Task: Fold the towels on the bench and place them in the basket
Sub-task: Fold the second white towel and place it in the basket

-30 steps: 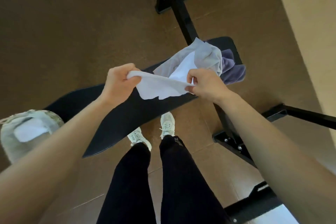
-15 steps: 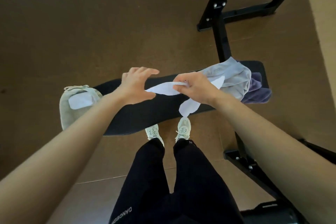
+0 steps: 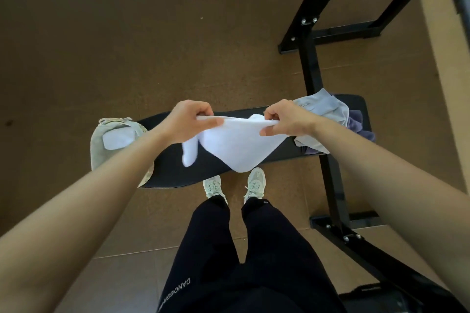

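The left hand and right hand each pinch a top corner of a white cloth towel with curled fingers, and it hangs stretched above the long black padded worktop. A crumpled pale grey towel and a purple towel lie heaped at the worktop's right end. At its left end, a beige fabric basket holds a folded white towel.

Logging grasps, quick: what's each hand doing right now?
Left hand: pinching the white towel by its top edge.
Right hand: pinching the same towel's top edge.
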### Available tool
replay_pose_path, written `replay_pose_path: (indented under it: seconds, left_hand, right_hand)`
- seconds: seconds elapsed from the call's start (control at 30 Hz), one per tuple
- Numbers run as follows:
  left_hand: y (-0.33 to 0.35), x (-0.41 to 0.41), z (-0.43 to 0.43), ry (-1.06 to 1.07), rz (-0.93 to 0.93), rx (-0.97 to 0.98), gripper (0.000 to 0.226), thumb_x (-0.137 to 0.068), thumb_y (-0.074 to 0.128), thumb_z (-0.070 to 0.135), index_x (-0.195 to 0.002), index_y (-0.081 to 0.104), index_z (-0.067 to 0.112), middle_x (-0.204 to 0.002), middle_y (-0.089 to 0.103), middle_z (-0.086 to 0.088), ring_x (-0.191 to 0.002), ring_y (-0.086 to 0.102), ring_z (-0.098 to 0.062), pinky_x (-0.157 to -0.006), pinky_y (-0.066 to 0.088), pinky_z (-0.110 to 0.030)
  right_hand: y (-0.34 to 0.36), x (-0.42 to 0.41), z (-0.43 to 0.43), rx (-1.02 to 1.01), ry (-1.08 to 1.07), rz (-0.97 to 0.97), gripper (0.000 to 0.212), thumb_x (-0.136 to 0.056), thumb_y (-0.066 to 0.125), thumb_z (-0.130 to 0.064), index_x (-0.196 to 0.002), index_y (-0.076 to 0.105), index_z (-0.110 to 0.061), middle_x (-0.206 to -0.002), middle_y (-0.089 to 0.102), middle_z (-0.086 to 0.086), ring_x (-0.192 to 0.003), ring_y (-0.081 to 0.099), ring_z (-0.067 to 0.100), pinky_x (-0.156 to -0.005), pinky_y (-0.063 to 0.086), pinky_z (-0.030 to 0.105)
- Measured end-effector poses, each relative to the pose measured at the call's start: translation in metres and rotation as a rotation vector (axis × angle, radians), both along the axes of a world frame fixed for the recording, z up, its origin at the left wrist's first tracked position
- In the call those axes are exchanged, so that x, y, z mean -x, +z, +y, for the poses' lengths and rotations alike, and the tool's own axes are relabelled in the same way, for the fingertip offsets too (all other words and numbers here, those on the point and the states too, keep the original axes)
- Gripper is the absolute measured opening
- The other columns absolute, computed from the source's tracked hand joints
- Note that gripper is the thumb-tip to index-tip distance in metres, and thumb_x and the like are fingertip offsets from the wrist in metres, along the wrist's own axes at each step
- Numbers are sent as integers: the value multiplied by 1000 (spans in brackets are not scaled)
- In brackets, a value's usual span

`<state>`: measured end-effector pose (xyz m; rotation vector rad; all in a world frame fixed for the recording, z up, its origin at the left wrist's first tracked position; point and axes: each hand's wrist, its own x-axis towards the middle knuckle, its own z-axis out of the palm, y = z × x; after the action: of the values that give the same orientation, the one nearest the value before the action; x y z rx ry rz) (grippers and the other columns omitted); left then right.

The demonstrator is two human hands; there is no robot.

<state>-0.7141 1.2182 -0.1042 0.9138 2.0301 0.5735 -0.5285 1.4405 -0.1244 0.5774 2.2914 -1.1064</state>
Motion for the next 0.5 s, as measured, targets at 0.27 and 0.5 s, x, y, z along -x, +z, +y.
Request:
replay_pose_path:
  seconds: [0.27,0.5]
  left_hand:
    - [-8,68,-7,-134,410,253,20,-90,70,52,-87,63,34,-79,63,12,-81,59,-19,-73,42,-36]
    - [-31,102,4,49,646,139,6,-97,64,34,-98,66,29,-92,70,2,-86,65,-29,-79,53,-44]
  right_hand:
    - [-28,28,60,-251,18,-17,25,-89,77,-33,-88,63,-12,-91,64,6,-87,61,28,-70,47,37]
    - [-35,59,89,-570,-200,177,20,-94,70,-27,-91,54,-16,-82,61,6,-77,57,28,-69,45,36]
